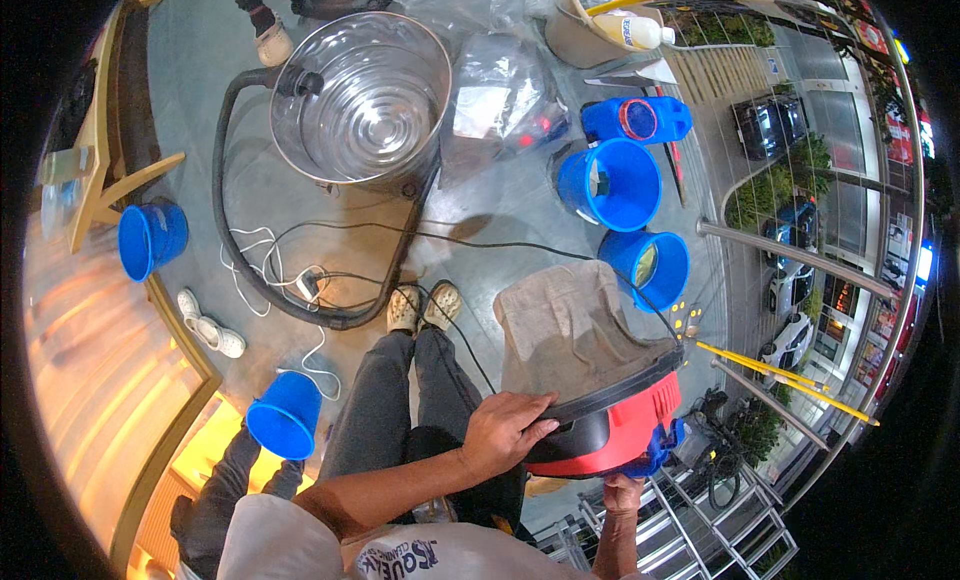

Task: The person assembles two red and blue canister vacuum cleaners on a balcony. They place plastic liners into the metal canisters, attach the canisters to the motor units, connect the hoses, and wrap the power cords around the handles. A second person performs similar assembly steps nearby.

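A vacuum cleaner's motor head (612, 432) is held tilted in front of me at the right, its red housing and black rim facing down. A grey-brown cloth filter (560, 325) covers its far side. My left hand (510, 435) is closed on the black rim, thumb on top. Below the housing, my right hand (622, 493) grips near a blue part (652, 450) of the head; some of its fingers are hidden. The open steel vacuum drum (362, 95) stands beyond my feet, its inside bare metal. A black hose (222, 195) loops from it.
Cables and a white power strip (310, 283) lie near my feet. Blue buckets (610, 185) and a blue jug (637, 119) line the glass edge. Another blue bucket (284, 415) is by a person's legs (220, 490). A ladder (690, 525) lies at right.
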Available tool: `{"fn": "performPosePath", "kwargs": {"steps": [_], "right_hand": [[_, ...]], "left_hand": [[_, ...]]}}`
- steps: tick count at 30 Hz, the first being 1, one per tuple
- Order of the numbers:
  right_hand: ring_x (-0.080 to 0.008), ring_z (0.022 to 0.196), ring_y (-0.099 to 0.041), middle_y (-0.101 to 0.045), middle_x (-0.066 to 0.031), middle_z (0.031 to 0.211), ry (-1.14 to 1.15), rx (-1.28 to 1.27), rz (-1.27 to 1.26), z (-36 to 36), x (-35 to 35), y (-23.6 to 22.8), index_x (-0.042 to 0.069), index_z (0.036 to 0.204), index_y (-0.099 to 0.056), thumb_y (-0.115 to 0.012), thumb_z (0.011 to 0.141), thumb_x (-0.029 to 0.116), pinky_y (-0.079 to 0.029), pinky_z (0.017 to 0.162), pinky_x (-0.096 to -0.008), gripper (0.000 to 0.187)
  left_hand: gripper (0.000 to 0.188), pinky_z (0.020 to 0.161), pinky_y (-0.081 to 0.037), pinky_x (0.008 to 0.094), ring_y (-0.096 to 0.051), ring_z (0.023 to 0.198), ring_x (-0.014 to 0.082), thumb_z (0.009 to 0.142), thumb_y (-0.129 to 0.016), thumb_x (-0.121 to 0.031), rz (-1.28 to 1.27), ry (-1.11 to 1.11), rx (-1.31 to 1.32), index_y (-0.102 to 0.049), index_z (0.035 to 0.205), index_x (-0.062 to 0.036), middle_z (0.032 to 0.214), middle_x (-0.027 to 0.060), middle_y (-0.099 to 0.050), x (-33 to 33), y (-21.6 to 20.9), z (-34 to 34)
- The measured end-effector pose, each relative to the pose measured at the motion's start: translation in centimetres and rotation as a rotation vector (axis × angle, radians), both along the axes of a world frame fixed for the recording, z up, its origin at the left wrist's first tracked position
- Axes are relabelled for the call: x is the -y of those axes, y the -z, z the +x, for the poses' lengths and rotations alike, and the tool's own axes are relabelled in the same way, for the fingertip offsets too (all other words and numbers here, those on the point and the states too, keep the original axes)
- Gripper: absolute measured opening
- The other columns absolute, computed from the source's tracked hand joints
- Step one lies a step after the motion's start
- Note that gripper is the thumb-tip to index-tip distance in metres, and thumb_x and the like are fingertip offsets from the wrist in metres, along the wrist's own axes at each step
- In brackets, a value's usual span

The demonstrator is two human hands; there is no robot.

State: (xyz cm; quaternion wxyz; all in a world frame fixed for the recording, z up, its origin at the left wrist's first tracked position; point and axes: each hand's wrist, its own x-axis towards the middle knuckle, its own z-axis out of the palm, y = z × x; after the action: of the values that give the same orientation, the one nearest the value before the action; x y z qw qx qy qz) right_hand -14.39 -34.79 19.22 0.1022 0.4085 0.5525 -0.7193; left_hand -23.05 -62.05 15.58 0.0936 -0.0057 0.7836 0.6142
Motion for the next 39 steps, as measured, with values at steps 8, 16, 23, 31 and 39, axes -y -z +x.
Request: {"fn": "performPosePath", "kwargs": {"steps": [8, 16, 23, 31, 39], "right_hand": [[-0.0238, 0.102, -0.052, -0.053, -0.0049, 0.113, 0.075, 0.024, -0.015, 0.0, -2.7, 1.9, 0.009, 0.119, -0.046, -0.068, 0.051, -0.004, -0.042, 0.088, -0.0387, 0.072], [-0.0232, 0.101, -0.052, -0.053, -0.0047, 0.112, 0.14, 0.047, -0.031, 0.2, -4.2, 2.6, 0.008, 0.118, -0.046, -0.068, 0.053, -0.003, -0.042, 0.087, -0.0384, 0.07], [-0.0226, 0.101, -0.052, -0.053, -0.0045, 0.112, 0.227, 0.049, -0.026, -0.5, -5.0, 2.4, 0.007, 0.117, -0.047, -0.069, 0.054, -0.001, -0.043, 0.086, -0.038, 0.068], [-0.0196, 0.08, -0.059, -0.058, -0.005, 0.094, -0.056, -0.177, 0.192, -8.4, 1.0, -2.3, 0.004, 0.109, -0.05, -0.058, 0.058, -0.001, -0.051, 0.071, -0.0332, 0.051], [-0.0139, 0.044, -0.048, -0.049, -0.0039, 0.057, -0.122, -0.095, 0.492, -20.2, 15.2, -8.3, 0.005, 0.065, -0.049, -0.059, 0.059, -0.001, -0.042, 0.041, -0.0268, 0.013]], "left_hand": [[0.035, 0.057, -0.041, 0.0327, -0.053, 0.063, 0.0221, 0.069, -0.066, -0.022, -0.069, 0.062, -0.16, -0.061, 0.098, -0.0028, 0.074, 0.0054, -0.058, -2.1, -2.5, -1.4], [0.037, 0.054, -0.04, 0.0314, -0.052, 0.061, 0.0186, 0.064, -0.069, -0.022, 0.006, 0.05, -0.218, -0.062, 0.095, -0.0026, 0.071, 0.0036, -0.056, -3.6, -4.2, -1.7], [0.025, 0.056, -0.041, 0.0329, -0.055, 0.064, 0.0217, 0.073, -0.063, -0.023, -0.082, 0.103, -0.518, -0.061, 0.09, -0.0052, 0.076, 0.0059, -0.058, -3.2, -4.7, -3.1], [0.029, 0.06, -0.041, 0.0383, -0.054, 0.067, 0.0288, 0.079, -0.057, -0.024, 0.113, -0.034, -0.028, -0.059, 0.097, -0.0017, 0.072, 0.0117, -0.056, 1.8, -5.4, -7.5], [0.029, 0.069, -0.045, 0.036, -0.058, 0.08, 0.0308, 0.086, -0.051, -0.026, 0.289, -0.175, 0.134, -0.058, 0.104, -0.005, 0.086, 0.015, -0.06, 13.9, -6.2, -13.7]]}}
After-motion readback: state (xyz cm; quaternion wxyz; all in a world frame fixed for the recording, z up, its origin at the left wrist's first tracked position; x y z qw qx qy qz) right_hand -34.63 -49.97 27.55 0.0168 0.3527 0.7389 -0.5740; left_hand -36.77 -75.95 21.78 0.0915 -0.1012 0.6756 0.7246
